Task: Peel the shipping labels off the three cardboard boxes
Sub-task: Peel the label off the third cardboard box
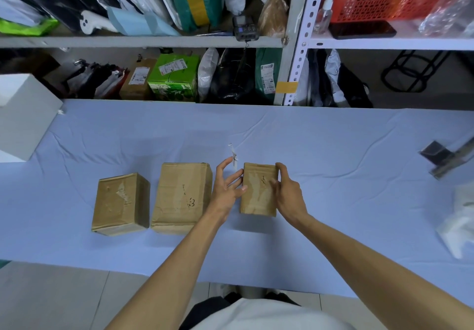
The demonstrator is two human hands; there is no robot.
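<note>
Three cardboard boxes stand in a row on the blue cloth [333, 150].

- **Left box** [120, 204]: torn label residue on its top face; any print is unreadable.
- **Middle box** [182, 197]: dark handwritten marks, not decipherable.
- **Right box** [257, 194]: the right hand [287, 191] grips it along its right edge.

The left hand [227, 188] sits between the middle and right boxes with its fingers spread. A white label scrap [234, 159] clings at a fingertip. Bare cloth lies open behind the row, up to the table's far edge.
</note>
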